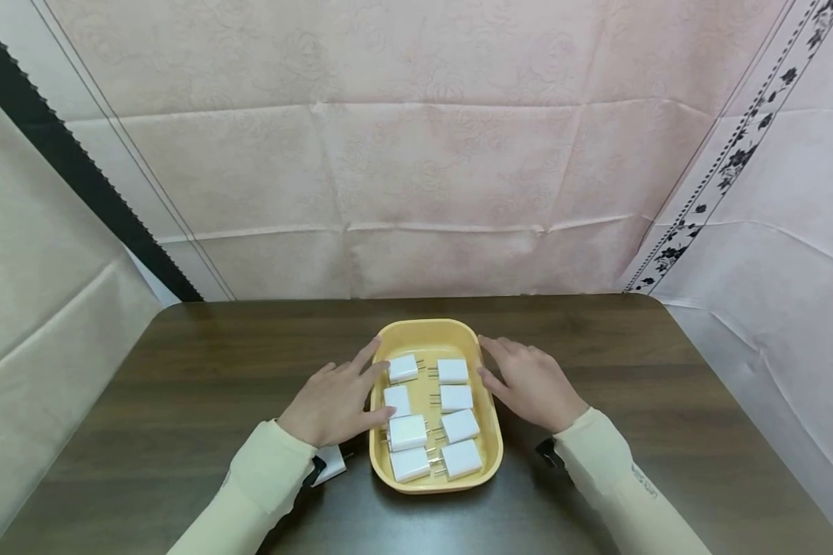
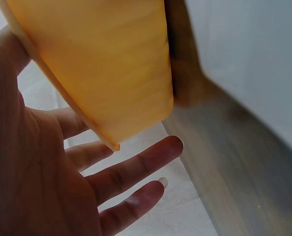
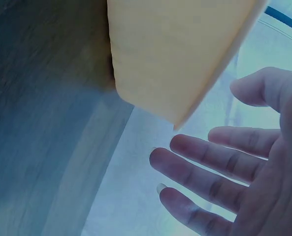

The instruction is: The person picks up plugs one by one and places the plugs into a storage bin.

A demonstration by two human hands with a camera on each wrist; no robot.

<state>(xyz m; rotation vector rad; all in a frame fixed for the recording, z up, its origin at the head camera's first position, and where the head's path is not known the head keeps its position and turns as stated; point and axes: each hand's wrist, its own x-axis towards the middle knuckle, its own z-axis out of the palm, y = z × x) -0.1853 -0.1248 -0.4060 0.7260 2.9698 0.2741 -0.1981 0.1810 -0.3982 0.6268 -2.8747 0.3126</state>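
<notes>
A yellow tray (image 1: 426, 330) stands on the table in the head view, holding two columns of white charger plugs (image 1: 407, 432) with metal prongs facing inward. My left hand (image 1: 336, 405) is at its left side, thumb and index finger reaching over the rim near the plugs. In the left wrist view, the other fingers (image 2: 136, 169) extend loosely outside the tray wall (image 2: 116, 64). My right hand (image 1: 531, 381) is beside the right rim, fingers extended. The right wrist view shows its fingers (image 3: 205, 179) spread just off the tray's outer wall (image 3: 160, 54).
Another white plug (image 1: 330, 464) lies on the dark wooden table (image 1: 236, 370), partly hidden by my left wrist. Pale patterned cloth (image 1: 444, 169) hangs behind the table's far edge and along both sides.
</notes>
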